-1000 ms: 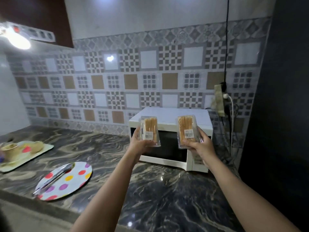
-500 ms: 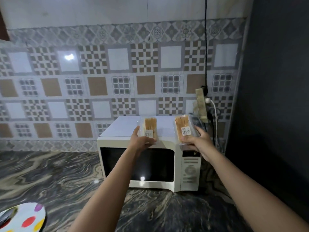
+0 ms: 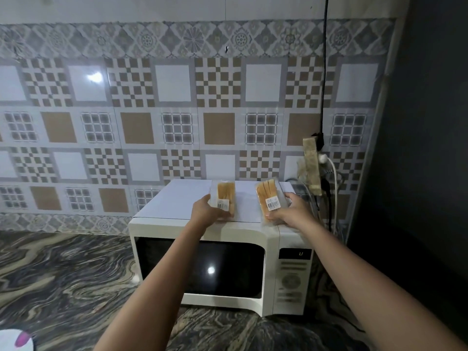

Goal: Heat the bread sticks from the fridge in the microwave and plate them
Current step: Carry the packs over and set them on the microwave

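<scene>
we see the marbled surface (image 3: 63, 282) on the left, with a sliver of a spotted plate (image 3: 15, 340) at the bottom corner, well apart from everything else. moving right, the white microwave (image 3: 222, 264) stands against the tiled wall, its door shut and its window dark.

above its top panel, our left hand (image 3: 203, 211) has its grip clamped on the left pack of bread sticks (image 3: 224, 198), a clear wrapper with pale golden sticks inside and a small white label on the front. just to the right, our right hand (image 3: 291, 210) has its grip clamped on the right pack of bread sticks (image 3: 269, 201), a slightly deeper orange, also labelled, and tilted a little toward the left. both packs sit low over the microwave's top; we cannot tell whether they touch it yet.

we judge that the sticks are out of the fridge and the step in hand is parking the packs on top of the microwave to free the hands. the next move calls for letting go without the packs sliding off, then opening the door and unwrapping the sticks before heating.

furthest right, a power strip (image 3: 312, 168) with a white plug hangs on the wall beside a dark panel (image 3: 428, 148).
</scene>
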### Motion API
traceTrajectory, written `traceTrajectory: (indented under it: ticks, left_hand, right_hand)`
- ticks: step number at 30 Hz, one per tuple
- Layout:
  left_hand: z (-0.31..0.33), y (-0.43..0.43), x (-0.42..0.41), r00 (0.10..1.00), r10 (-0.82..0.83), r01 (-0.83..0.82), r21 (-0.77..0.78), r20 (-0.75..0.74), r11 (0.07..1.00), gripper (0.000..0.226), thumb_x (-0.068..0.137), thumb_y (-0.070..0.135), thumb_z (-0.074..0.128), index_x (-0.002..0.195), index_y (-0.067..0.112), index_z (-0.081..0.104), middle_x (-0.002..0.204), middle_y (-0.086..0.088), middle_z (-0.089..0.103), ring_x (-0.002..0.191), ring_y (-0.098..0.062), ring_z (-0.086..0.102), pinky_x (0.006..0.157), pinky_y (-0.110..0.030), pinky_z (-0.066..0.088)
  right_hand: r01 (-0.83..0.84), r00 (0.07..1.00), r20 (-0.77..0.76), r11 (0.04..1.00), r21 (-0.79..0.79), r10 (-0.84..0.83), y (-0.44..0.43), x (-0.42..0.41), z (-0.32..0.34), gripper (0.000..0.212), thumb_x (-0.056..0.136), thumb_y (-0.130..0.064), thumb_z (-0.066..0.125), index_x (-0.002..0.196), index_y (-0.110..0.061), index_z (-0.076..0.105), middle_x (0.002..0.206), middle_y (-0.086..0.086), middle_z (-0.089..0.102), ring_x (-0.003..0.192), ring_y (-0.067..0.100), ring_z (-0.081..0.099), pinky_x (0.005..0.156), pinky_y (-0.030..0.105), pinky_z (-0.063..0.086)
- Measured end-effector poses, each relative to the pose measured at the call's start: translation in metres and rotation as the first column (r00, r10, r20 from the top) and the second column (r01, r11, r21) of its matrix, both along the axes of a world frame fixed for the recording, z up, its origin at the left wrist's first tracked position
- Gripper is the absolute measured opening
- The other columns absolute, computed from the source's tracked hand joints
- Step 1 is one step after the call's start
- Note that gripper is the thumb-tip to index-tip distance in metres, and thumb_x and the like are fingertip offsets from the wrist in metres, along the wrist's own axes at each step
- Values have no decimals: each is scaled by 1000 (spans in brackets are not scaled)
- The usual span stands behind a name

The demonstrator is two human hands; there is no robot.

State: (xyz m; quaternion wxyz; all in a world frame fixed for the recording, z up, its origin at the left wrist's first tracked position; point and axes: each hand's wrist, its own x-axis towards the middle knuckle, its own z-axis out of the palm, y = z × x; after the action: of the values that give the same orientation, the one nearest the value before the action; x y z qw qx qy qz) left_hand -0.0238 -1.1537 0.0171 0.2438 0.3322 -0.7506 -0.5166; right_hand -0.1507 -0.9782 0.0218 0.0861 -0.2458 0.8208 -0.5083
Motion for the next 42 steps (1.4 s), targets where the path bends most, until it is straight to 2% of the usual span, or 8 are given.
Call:
traceTrajectory:
  ticks: [3,7,14,18,29,34,39,42]
  left_hand:
    - [-3,-6,-3,1000,-17,17,-52,5,999,52,66,14,83,112,9,61,110,-7,66,98,-21,59,80,-27,40]
    - [-2,-12,-7,1000,-26,26,-50,7,998,41,70,14,80,107,9,63,100,-5,65,89,-17,58,78,-26,42]
    - [-3,-18,-13,999,-27,27,7,-20,1000,38,71,10,79,106,10,62,102,-6,66,91,-20,62,80,-30,49]
    - [-5,-22,-18,999,-14,17,63,-39,998,42,69,8,79,108,9,62,110,-10,68,96,-23,65,86,-34,54]
    - [-9,-16,-14,999,0,-2,-36,-35,999,33,82,16,68,113,7,60,102,-5,64,80,-14,60,57,-17,46]
    - [-11,-12,-4,999,49,-49,-41,-11,998,33,86,26,62,110,5,61,109,-9,65,100,-27,61,81,-31,45]
    - [-9,9,15,999,35,-36,-35,-5,999,49,90,29,57,131,2,49,131,-12,56,118,-30,52,99,-39,40]
    - [-4,22,35,1000,1,0,-6,21,1000,57,92,26,56,140,2,37,142,-12,45,129,-29,43,106,-37,34]
  right_hand:
    - [13,1000,5,995,103,-14,-9,-9,3,51,61,-20,85,104,-9,60,105,4,65,93,21,61,78,29,49]
    - [4,999,44,993,117,-10,-19,-19,2,43,68,-18,81,104,-7,60,107,7,66,90,20,58,72,25,41]
    - [46,998,29,996,82,-49,-32,-21,1,57,72,-17,79,121,0,53,119,10,59,112,26,56,79,24,39]
    - [55,998,34,994,89,-58,-37,-21,0,57,67,-21,83,114,-1,57,119,10,60,110,26,57,81,28,45]
    - [27,999,23,997,75,-29,-37,-17,-6,57,74,-27,74,122,-10,50,126,12,53,113,27,53,86,31,45]
    - [-12,1000,17,999,43,11,-21,-6,-6,41,85,-26,61,121,-8,53,121,11,56,101,24,56,75,29,42]
    - [-9,1000,24,997,82,7,2,16,0,42,88,-32,58,118,-3,54,121,16,58,110,29,56,94,39,45]
    - [7,999,48,997,83,-11,18,40,6,42,87,-34,60,116,-4,55,119,17,58,109,28,56,92,37,44]
